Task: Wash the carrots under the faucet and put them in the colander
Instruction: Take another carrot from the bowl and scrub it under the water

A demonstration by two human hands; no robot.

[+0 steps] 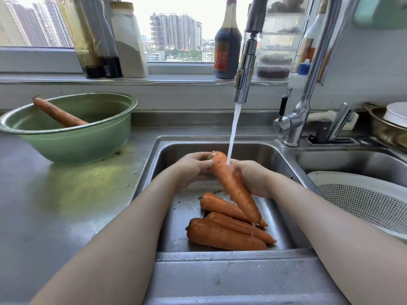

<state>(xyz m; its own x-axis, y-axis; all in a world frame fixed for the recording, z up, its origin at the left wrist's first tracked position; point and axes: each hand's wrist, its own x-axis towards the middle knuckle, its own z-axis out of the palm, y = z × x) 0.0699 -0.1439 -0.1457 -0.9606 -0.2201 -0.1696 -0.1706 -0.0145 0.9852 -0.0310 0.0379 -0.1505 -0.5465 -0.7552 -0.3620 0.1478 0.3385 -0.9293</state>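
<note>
While gripped in both bare hands beneath running water, tilted with thick end up and tip down: one long orange carrot point(233, 186), over the left basin of the stainless steel double sink point(167, 155). Curled round the thick top end: left hand point(193, 168). Wrapped round the middle from the right side: right hand point(253, 177). Falling from the chrome pull-down faucet point(244, 69) and striking the carrot just beside the right hand: narrow white water stream point(234, 128). Dripping from the tip: runoff.

Lying on the basin floor below, touching one another, tips pointing right: three wet orange carrots point(226, 230). Scattered around them: dark specks of soil.

Seated in the right basin, well apart from the held carrot: white perforated plastic colander point(363, 199), interior only partly in view.

Standing on the steel counter point(55, 205) left of the sink: round pale-green bowl point(72, 142), with one soil-dulled carrot point(58, 114) leaning against its rim.

On the window ledge behind the faucet: tall dark sauce bottle point(226, 47) with red label.
</note>
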